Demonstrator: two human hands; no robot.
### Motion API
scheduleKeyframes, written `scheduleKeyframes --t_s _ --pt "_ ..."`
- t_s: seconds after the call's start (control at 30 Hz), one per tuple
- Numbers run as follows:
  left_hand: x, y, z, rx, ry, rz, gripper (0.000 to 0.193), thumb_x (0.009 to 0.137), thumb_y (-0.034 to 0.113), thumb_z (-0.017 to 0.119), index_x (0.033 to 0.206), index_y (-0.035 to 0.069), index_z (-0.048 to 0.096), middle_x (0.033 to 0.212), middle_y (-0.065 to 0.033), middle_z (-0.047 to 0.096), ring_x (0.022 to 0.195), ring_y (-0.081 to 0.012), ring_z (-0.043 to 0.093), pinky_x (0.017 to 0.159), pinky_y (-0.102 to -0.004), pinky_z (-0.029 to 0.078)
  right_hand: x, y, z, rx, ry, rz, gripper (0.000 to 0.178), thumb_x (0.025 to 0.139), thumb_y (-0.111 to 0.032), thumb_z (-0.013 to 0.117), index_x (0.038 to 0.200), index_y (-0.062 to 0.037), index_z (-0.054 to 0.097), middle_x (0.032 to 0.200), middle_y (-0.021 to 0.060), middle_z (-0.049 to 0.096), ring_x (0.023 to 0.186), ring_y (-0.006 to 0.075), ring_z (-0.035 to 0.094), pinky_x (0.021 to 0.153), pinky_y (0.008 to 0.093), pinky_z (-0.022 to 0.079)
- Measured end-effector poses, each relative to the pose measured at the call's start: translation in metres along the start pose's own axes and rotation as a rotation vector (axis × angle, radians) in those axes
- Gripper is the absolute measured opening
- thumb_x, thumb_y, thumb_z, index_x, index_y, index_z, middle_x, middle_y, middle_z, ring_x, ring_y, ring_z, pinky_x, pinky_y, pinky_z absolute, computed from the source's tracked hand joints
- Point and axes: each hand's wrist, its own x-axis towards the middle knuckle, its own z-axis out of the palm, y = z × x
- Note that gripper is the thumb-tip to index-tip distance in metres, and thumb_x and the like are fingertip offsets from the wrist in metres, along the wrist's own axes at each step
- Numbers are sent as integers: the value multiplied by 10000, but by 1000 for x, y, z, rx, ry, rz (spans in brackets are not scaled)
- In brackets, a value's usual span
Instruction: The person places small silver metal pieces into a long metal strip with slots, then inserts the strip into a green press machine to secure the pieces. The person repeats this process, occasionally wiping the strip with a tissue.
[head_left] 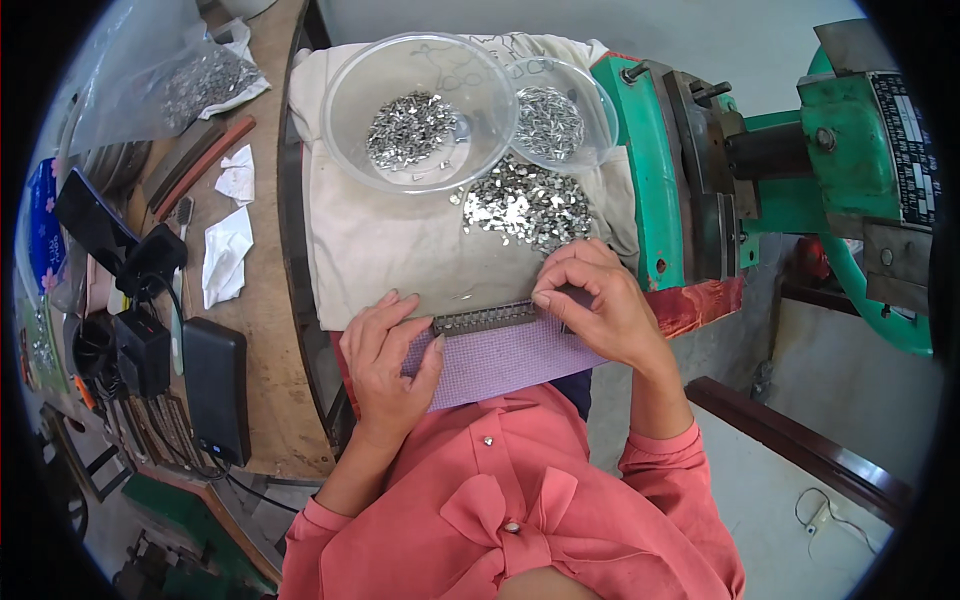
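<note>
A narrow dark metal bar [487,321] with a row of small slots or parts along it lies on a purple woven cloth [500,365]. My left hand [388,362] rests by its left end, fingers apart, the thumb tip close to or touching the end. At the right end, my right hand [597,300] has thumb and forefinger pinched together; anything between them is too small to make out. Beyond my right hand spreads a loose pile of small shiny metal pieces [528,205]. One or two tiny pieces [461,296] lie just past the bar.
A large clear plastic bowl [345,130] and a smaller one [603,125] hold small metal parts on a pale cloth [370,240]. Green machinery [845,130] stands at right. The left wooden bench [275,400] carries a black power bank [217,390], tissues [228,255] and a plastic bag [120,60].
</note>
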Motion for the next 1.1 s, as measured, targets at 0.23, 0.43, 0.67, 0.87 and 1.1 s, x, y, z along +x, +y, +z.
scheduleKeyframes --t_s 0.23,0.43,0.67,0.87,1.1 --pt "-2 -1 0 3 -26 -13 276 729 45 759 996 60 692 1197 -106 664 1212 -345 590 1052 -441 383 -1 5 3 -77 -54 4 85 836 -138 738 843 -65 696 974 34 639 962 268 545 867 394 414" --pt "-2 -1 -2 13 -52 -24 306 709 50 768 1005 60 692 1197 -105 661 1205 -343 587 1057 -443 375 1 4 5 -91 -60 -11 68 819 -130 753 842 -85 707 975 19 635 950 250 540 840 379 398" --pt "1 2 -4 1 -80 -52 317 695 55 775 1000 61 691 1210 -98 652 1210 -342 580 1063 -441 364 3 -2 9 -173 -50 -49 78 790 -118 778 839 -101 719 969 9 630 945 239 543 826 371 388" --pt "5 5 -6 11 -101 -74 293 689 74 788 962 72 681 1201 -92 649 1196 -333 581 1028 -432 363 9 -6 7 -197 -42 -82 125 752 -107 810 855 -94 742 937 9 648 913 221 575 807 357 394" --pt "11 12 -4 62 -96 -109 257 694 100 790 911 79 654 1172 -83 626 1160 -318 566 957 -424 363 33 -14 19 -126 -89 -207 128 757 -107 793 860 -99 719 924 26 628 862 250 611 786 375 439"
